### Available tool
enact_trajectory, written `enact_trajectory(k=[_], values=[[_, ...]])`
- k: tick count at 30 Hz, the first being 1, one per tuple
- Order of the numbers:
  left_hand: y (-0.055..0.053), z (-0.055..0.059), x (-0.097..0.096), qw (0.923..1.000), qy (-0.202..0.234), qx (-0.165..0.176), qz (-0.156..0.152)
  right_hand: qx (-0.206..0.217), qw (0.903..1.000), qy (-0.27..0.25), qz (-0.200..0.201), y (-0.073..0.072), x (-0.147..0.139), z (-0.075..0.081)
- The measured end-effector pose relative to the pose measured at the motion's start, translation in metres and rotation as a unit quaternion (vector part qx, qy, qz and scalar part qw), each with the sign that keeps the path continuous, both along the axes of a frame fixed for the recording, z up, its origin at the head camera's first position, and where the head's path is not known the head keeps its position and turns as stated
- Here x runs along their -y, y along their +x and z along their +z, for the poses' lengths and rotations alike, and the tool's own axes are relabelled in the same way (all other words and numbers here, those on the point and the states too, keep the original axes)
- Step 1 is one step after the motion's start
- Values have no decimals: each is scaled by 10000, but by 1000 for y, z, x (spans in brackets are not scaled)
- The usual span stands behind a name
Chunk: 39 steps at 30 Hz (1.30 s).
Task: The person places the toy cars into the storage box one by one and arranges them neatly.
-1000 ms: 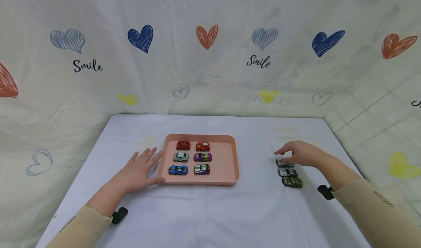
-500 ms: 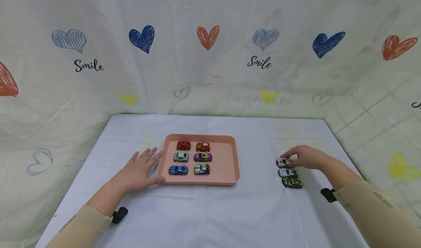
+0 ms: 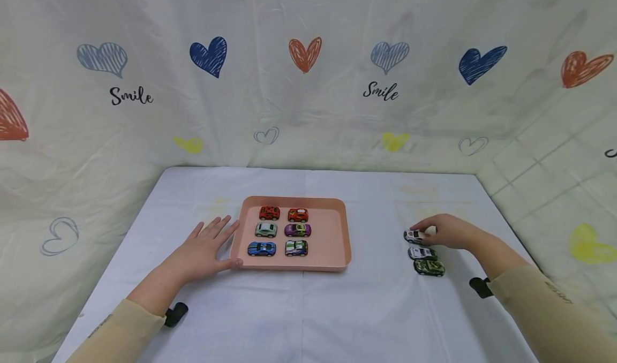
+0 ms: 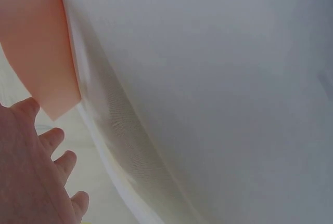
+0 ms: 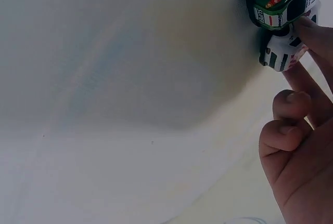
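Observation:
On the right of the table, my right hand pinches a white toy car between thumb and fingers; the right wrist view shows the same white toy car at the fingertips. Just in front of it lie a white-and-green toy car and a green camouflage toy car. My left hand is spread with straight fingers at the left edge of a pink tray, its thumb touching the near left corner. In the left wrist view the fingers lie beside the tray's side.
Inside the tray, two columns of toy cars stand on the left and middle: red ones at the back, a pale green car and a purple car, then a blue car and a white-green car. A printed curtain hangs behind the table.
My right hand has come down onto the rearmost car of the right-hand group and now pinches it. The left hand and the tray have stayed in place.

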<state>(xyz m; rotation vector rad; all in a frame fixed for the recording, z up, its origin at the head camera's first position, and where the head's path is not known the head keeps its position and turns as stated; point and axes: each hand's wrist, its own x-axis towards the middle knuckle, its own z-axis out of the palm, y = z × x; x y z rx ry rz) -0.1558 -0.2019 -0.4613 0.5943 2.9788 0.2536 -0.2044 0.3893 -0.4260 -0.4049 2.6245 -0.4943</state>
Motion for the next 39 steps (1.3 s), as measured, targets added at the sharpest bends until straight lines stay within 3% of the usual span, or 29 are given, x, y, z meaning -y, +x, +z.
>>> enact_trajectory(k=[9, 16, 29, 39], values=[[0, 0, -1, 10000, -39, 41, 9, 12, 9994, -286, -172, -3, -3, -2], [0, 1, -1, 10000, -18, 61, 3, -118, 9992, -373, -113, -5, 1, 6], [0, 1, -1, 10000, 88, 6, -11, -36, 9985, -522, -161, -8, 18, 20], [0, 3, -1, 10000, 70, 54, -17, -164, 9977, -662, 19, -8, 46, 28]])
